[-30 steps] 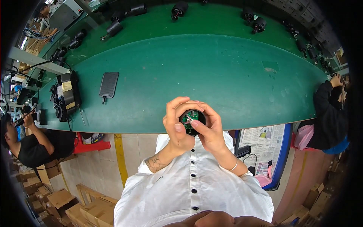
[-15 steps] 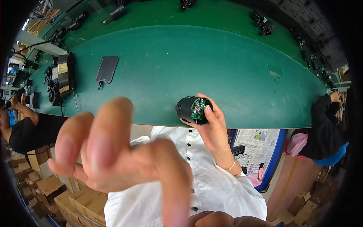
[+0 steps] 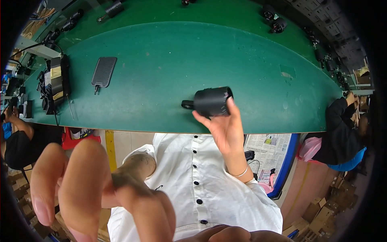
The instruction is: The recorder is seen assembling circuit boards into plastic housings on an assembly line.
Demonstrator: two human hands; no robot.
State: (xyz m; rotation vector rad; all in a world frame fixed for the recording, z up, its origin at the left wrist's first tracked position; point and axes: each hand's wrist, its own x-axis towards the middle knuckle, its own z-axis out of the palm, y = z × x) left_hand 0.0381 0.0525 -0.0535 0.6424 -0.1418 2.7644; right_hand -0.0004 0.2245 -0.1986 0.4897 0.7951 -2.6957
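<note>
The right hand point(image 3: 226, 135) is closed around a black cylinder point(image 3: 211, 101), which is held over the near part of the worktop point(image 3: 153, 76), close to its front edge. The thumb is pressed at the rim of the cylinder's right end; one of the fingers point(image 3: 201, 119) is set against the lower side, toward the left end. The other fingers of this hand are hidden behind the cylinder, and their placement cannot be told.

The long axis is directed left to right across the body, with the right end tipped slightly farther from the wearer. The small black loop at the other end is pointed left.

The left hand point(image 3: 125, 195) is raised at lower left, near the camera. Its fingers are half bent and well parted, and nothing is seen held in them.

A blue-rimmed tray point(image 3: 291, 157) is noted below the worktop, at right. It is lined with newspaper point(image 3: 256, 141), on which a pink item point(image 3: 267, 187) and a black item point(image 3: 250, 155) are seen. Cardboard boxes point(image 3: 316, 209) are stacked at lower right; their contents cannot be made out.
</note>
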